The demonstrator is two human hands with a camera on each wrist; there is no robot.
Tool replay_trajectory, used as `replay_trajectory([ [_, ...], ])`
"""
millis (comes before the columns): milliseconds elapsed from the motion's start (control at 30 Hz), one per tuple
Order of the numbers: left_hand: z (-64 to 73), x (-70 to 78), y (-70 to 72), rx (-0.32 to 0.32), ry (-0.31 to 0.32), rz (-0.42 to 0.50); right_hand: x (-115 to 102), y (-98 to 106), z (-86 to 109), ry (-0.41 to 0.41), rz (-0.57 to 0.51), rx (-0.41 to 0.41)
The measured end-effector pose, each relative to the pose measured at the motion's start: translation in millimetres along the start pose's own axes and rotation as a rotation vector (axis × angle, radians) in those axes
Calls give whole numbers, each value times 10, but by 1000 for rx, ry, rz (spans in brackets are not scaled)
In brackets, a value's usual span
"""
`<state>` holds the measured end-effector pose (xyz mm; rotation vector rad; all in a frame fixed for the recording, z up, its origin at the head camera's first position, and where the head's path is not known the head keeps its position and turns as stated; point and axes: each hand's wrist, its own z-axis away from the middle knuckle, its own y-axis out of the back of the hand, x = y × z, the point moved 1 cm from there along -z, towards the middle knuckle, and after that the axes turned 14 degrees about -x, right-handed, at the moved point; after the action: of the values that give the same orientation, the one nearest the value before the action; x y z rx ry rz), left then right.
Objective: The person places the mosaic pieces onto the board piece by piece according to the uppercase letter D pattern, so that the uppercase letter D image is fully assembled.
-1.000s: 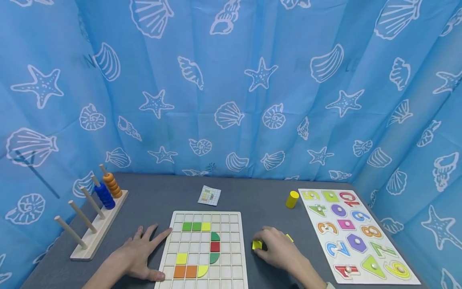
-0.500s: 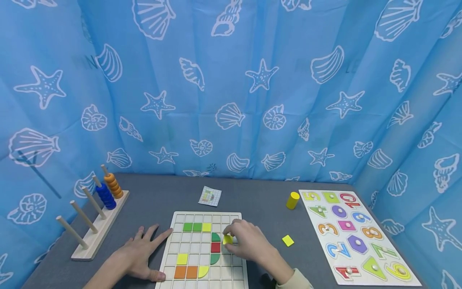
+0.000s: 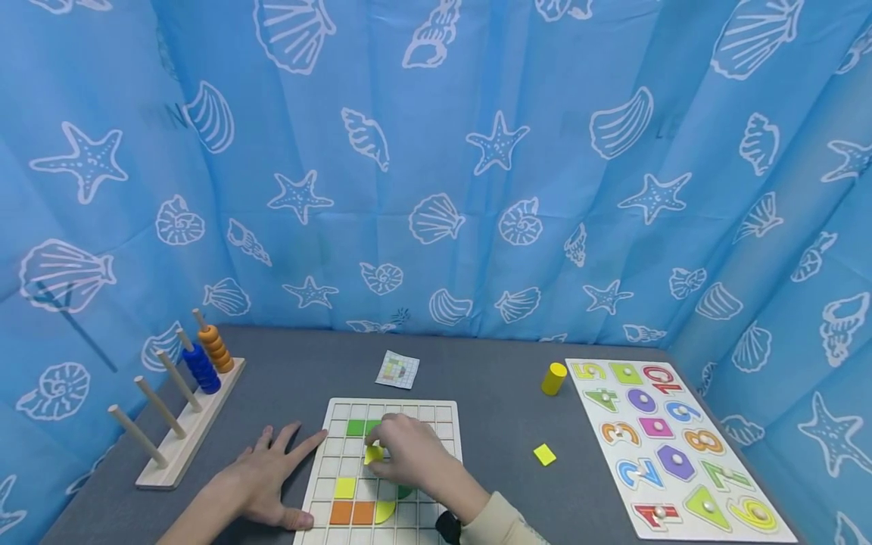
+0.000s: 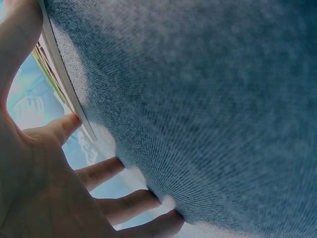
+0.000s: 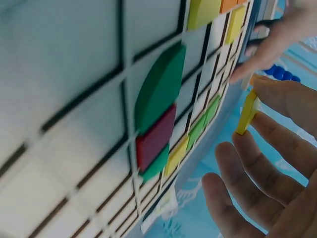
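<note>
My right hand (image 3: 417, 454) is over the middle of a pale gridded board (image 3: 334, 448), pinching a small yellow tile (image 5: 247, 114) between thumb and index finger. The tile is held apart from the board in the right wrist view. My left hand (image 3: 266, 477) lies with fingers spread on the table, its thumb and index fingertip touching the board's left edge. On the board are green tiles (image 3: 356, 428), a yellow square (image 3: 344, 488), orange squares (image 3: 341, 513) and a round-cornered yellow tile (image 3: 384, 512). The right hand hides a red tile (image 5: 156, 142) from the head view.
Right of the board lie a loose yellow tile (image 3: 544, 454) and a yellow cylinder (image 3: 554, 378). Farther right is a number puzzle board (image 3: 643, 446). A small pattern card (image 3: 397, 369) lies behind the grid. A wooden peg stand (image 3: 173, 462) with blue and orange rings is at left.
The right hand took a yellow tile from the table right of the board and carried it left, over the grid. The left hand stayed at the board's edge.
</note>
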<state>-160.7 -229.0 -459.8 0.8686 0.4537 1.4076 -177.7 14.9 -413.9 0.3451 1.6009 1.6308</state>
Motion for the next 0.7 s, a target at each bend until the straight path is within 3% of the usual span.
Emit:
replay_trajectory([
  [400, 10, -6, 3, 9, -19, -4, -170, -194, -290, -10, 29, -29],
  [700, 11, 10, 9, 4, -7, -1, -176, -240, -323, 4, 61, -42],
])
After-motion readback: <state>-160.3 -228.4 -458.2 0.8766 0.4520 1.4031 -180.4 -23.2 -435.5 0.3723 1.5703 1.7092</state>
